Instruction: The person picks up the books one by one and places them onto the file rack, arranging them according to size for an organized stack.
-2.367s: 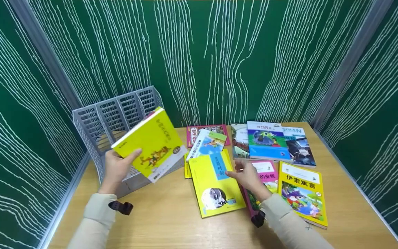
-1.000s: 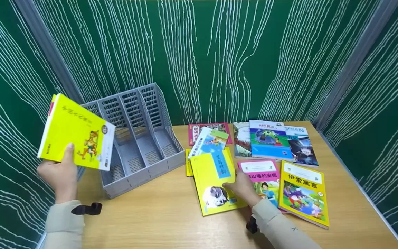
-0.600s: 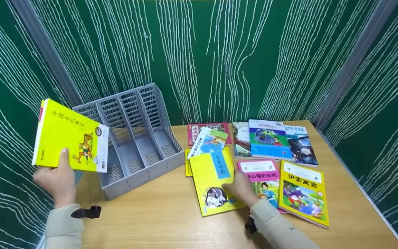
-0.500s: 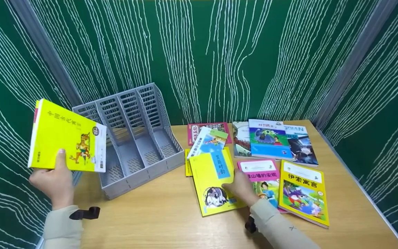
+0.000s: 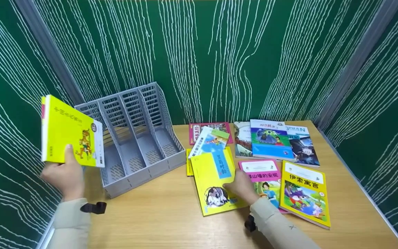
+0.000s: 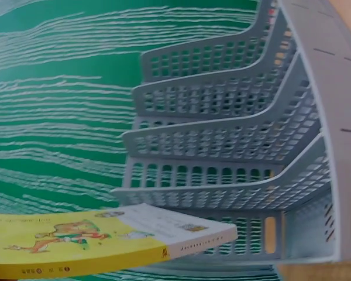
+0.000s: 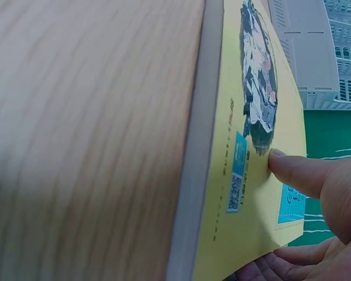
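My left hand (image 5: 65, 176) holds a yellow book (image 5: 68, 128) with a tiger drawing up at the left side of the grey file rack (image 5: 143, 169). The thumb lies on its cover; the other fingers are hidden behind it. In the left wrist view the book's lower corner (image 6: 202, 234) overlaps the rack's end compartment. On the right, my right hand (image 5: 242, 186) pinches another yellow book (image 5: 204, 173), with a blue title panel, by its right edge. Its thumb (image 7: 301, 174) presses on the cover while the fingers reach under the edge.
Just right of that book lie a pink book (image 5: 259, 176) and a yellow-bordered book (image 5: 304, 193). Behind are a small white-and-blue book (image 5: 209, 141), a red book (image 5: 199, 128) and overlapping blue (image 5: 271, 145) and dark-covered books (image 5: 304, 148). Green walls enclose the table (image 5: 143, 224).
The left hand has carried its book from in front of the rack out to the left, then slightly back right. The right hand has moved down the other yellow book's edge and grips it.
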Tool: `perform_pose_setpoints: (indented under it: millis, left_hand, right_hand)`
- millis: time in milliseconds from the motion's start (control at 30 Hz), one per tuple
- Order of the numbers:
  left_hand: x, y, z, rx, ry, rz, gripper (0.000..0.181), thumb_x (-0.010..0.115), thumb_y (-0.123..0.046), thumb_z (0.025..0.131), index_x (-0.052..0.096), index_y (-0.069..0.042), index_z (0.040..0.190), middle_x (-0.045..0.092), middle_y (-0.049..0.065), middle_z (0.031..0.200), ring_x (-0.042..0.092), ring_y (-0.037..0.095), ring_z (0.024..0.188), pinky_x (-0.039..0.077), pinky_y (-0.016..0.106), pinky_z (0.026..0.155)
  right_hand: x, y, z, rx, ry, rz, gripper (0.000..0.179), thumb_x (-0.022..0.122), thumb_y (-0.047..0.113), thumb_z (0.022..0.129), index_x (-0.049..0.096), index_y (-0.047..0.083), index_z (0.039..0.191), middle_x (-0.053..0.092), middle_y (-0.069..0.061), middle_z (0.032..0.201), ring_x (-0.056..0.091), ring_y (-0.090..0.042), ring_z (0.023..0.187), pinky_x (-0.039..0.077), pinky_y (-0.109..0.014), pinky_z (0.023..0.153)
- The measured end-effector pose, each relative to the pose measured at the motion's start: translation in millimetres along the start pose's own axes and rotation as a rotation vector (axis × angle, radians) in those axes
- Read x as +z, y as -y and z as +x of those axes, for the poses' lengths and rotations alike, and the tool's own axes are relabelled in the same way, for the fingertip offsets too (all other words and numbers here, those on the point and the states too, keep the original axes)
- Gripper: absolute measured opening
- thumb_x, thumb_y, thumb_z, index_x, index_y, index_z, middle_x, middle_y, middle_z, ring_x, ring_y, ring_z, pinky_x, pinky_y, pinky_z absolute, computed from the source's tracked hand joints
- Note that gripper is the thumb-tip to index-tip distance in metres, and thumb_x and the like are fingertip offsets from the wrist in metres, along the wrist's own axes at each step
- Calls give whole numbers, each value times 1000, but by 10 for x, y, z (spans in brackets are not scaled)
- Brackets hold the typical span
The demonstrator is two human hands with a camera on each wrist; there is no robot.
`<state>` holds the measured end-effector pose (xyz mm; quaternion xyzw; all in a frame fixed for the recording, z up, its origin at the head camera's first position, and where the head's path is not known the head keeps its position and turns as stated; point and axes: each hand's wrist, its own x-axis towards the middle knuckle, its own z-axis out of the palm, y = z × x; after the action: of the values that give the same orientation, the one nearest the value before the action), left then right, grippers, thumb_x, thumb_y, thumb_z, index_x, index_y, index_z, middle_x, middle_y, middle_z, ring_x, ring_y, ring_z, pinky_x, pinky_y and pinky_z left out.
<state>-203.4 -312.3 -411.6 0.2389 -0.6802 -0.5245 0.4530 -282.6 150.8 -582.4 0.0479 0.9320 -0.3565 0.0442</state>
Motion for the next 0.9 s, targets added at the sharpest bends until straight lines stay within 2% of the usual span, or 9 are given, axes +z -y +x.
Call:
perform_pose_setpoints:
  millis: [133, 200, 333, 467, 567, 767, 900]
  left_hand:
    - [154, 129, 17, 19, 1, 78, 47, 70, -38, 107, 68, -15, 147, 74, 3, 141, 75, 25, 125, 61, 16, 84]
    - [223, 180, 17, 24, 7, 110, 47, 68, -37, 108, 67, -11, 148, 75, 7, 140, 76, 28, 123, 61, 17, 81]
    - [356, 259, 18, -17, 39, 133, 49, 64, -39, 110, 65, -11, 150, 73, 9, 142, 76, 30, 122, 65, 32, 88]
    - [475, 332, 23, -21, 54, 132, 48, 63, -34, 111, 65, -7, 149, 72, 14, 143, 76, 33, 123, 65, 46, 96]
    - [541, 385, 31, -20, 64, 149, 47, 64, -31, 111, 65, -3, 148, 72, 18, 142, 76, 37, 122, 65, 49, 97]
    - [638, 493, 88, -61, 75, 215, 48, 61, -30, 112, 64, 3, 146, 72, 24, 140, 77, 41, 120, 65, 50, 96]
    - [675, 580, 133, -74, 59, 247, 45, 62, -25, 111, 67, 11, 138, 73, 31, 133, 77, 46, 114, 65, 55, 95]
  right_hand:
    - [6, 3, 0, 11, 12, 15, 75, 93, 17, 83, 55, -12, 141, 69, -24, 122, 70, -36, 108, 60, -54, 102]
    - [7, 5, 4, 18, 19, 28, 73, 92, 16, 83, 55, -11, 140, 69, -23, 122, 70, -36, 108, 61, -55, 102]
    - [0, 13, 9, 25, 25, 43, 68, 92, 14, 83, 57, -9, 137, 69, -22, 119, 70, -35, 106, 61, -54, 101]
    - [-11, 14, 8, 20, 23, 41, 64, 91, 12, 82, 58, -9, 133, 69, -21, 117, 69, -34, 103, 62, -53, 98]
    - [-14, 11, 2, 18, 20, 30, 63, 92, 12, 82, 59, -9, 131, 69, -21, 114, 69, -34, 101, 63, -52, 96]
    - [-26, 45, -6, 25, 23, 40, 57, 91, 12, 83, 62, -8, 127, 70, -20, 111, 68, -32, 97, 63, -52, 94]
    - [4, 4, 47, 6, 14, -12, 54, 93, 15, 82, 63, -8, 120, 69, -19, 106, 67, -33, 94, 62, -51, 92]
